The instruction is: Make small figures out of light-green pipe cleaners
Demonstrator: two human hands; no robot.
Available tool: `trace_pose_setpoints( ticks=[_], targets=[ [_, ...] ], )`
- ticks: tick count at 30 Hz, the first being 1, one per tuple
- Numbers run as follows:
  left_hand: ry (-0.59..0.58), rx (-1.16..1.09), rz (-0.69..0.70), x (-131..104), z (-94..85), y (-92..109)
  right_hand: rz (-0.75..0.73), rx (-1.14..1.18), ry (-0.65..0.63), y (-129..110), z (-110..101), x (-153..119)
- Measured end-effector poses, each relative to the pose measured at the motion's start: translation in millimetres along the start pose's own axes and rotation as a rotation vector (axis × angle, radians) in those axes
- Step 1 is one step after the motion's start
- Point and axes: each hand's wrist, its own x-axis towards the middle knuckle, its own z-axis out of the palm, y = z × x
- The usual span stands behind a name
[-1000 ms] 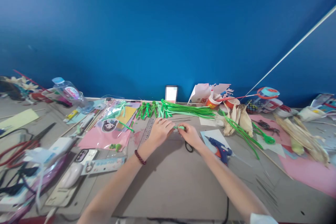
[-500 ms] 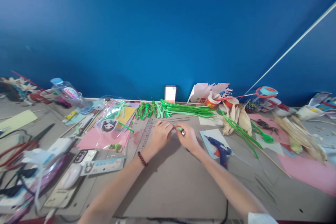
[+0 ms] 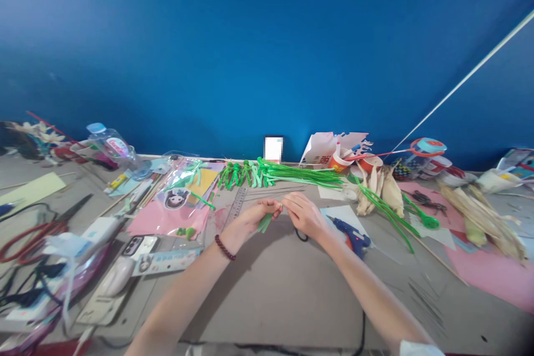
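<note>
My left hand (image 3: 262,213) is closed around a few short green strips (image 3: 263,223), which look like pipe cleaner pieces and hang out below the fingers. The fingertips of my right hand (image 3: 306,216) are pinched together and meet those of the left; what lies between them is too small to make out. Under the right palm shows a black loop (image 3: 301,235), the rest of it hidden. Beyond both hands lies a bundle of long green pipe cleaners (image 3: 304,172), with several bent green pieces (image 3: 240,174) at its left end.
A blue glue gun (image 3: 352,236) lies right of my right hand. Left are a clear ruler (image 3: 237,203), a plastic bag (image 3: 179,200) on pink paper, a phone (image 3: 139,246) and orange-handled scissors (image 3: 45,231). Dried husks (image 3: 392,192) and paper cups (image 3: 370,163) stand right.
Both hands have come slightly nearer and turned. Green strips now show below my left hand. The green-and-silver item seen in my right hand earlier is no longer visible; a black loop shows there.
</note>
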Motion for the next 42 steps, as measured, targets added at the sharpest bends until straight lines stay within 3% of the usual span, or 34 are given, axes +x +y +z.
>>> trace_pose_setpoints(
  ticks=[3, 9, 15, 21, 28, 33, 37, 42],
  targets=[
    [-0.032, -0.043, -0.065, 0.5, -2.6, 1.1, 0.083, 0.081, -0.030, 2.7, -4.8, 3.1],
    [0.024, -0.175, -0.130, 3.6, -6.8, -8.0, 0.309, 0.311, 0.000, 9.5, -9.2, 4.1],
    [0.062, -0.301, -0.131, 3.6, -4.4, -14.1, 0.524, 0.665, 0.027, 19.1, 0.9, 2.9],
    [0.090, -0.261, -0.130, 5.6, 2.2, -23.6, 0.696, 0.816, 0.086, 19.4, 11.8, 4.2],
    [0.233, -0.125, 0.016, 8.3, 11.8, -23.1, 0.748, 1.026, 0.145, 12.7, 17.1, 3.2],
    [0.278, 0.077, 0.143, 6.2, 16.4, -22.0, 0.787, 1.019, 0.193, 9.1, 20.2, 3.3],
    [0.286, 0.084, 0.139, 6.0, 16.1, -24.0, 0.802, 0.999, 0.194, 12.2, 20.9, 2.6],
    [0.347, 0.079, 0.125, 7.9, 11.0, -26.1, 0.708, 0.879, 0.167, 17.3, 15.2, 3.3]
  ],
)
